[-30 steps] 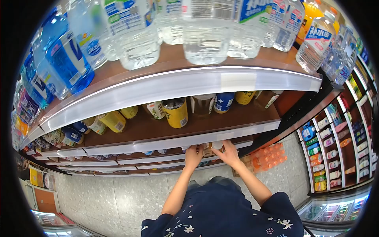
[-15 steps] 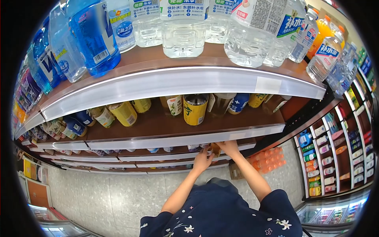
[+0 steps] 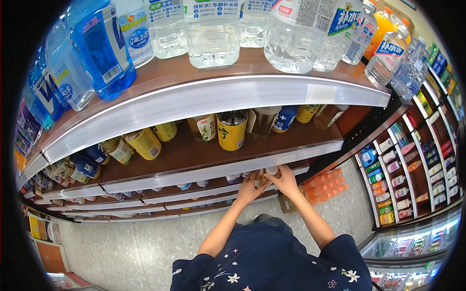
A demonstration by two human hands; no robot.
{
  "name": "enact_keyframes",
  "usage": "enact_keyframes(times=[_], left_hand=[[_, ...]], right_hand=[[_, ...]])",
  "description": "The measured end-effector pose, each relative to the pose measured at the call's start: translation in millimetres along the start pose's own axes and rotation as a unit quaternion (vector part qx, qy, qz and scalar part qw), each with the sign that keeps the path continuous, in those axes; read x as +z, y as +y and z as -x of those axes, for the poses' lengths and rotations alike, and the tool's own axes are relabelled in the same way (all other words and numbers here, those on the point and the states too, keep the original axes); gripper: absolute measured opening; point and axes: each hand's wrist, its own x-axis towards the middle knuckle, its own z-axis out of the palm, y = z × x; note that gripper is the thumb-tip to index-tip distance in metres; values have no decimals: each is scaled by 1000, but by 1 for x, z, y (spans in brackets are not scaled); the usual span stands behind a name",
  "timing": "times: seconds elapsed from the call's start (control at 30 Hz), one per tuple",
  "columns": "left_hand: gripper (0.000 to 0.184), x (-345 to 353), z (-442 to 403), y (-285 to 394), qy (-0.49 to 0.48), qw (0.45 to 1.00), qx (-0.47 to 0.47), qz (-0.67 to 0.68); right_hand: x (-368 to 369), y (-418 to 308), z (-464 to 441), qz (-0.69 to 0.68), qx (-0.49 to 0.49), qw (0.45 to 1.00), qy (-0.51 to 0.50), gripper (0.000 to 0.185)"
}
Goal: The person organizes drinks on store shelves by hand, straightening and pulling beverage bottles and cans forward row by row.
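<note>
At the front edge of a lower shelf, my left hand (image 3: 248, 190) and my right hand (image 3: 285, 182) are close together around a small bottle with a white cap (image 3: 272, 170). The fingers of both hands curl in on it from either side, and they hide most of its body. Above them, the middle shelf (image 3: 194, 157) carries a yellow-labelled bottle with a dark top (image 3: 232, 131). Beside that stands a bottle with a white and green label (image 3: 202, 128).
Large clear water bottles (image 3: 212, 46) and a blue jug (image 3: 103, 51) line the top shelf, whose white price rail (image 3: 218, 94) juts out above my hands. Orange-capped bottles in a pack (image 3: 323, 186) and a cardboard box (image 3: 286, 203) sit on the floor at the right.
My right hand has drawn back a little from the shelf, and the white cap now shows between my hands. The view has shifted slightly, so the shelves appear further left.
</note>
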Motion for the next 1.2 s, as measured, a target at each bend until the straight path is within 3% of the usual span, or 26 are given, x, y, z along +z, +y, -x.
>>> enact_keyframes(times=[0.17, 0.3, 0.33, 0.63, 1.03, 1.2], left_hand=[[71, 9, 8, 1, -26, 999, 5, 32], [58, 12, 22, -7, -66, 997, -21, 20], [58, 12, 25, -10, -60, 998, -30, 21], [36, -6, 55, -26, -50, 997, -51, 22], [29, -30, 62, -24, -24, 998, -46, 27], [34, -24, 52, -27, 0, 999, -16, 29]], right_hand=[[-17, -10, 12, 6, -19, 999, 29, 50], [-19, -7, 19, 21, -19, 999, 34, 47], [-20, -11, 22, 16, 23, 999, 18, 43], [-22, -28, 33, 12, -4, 999, 36, 45], [8, -19, 2, 54, -114, 990, 67, 43], [25, 7, -9, 127, -36, 991, -11, 46]])
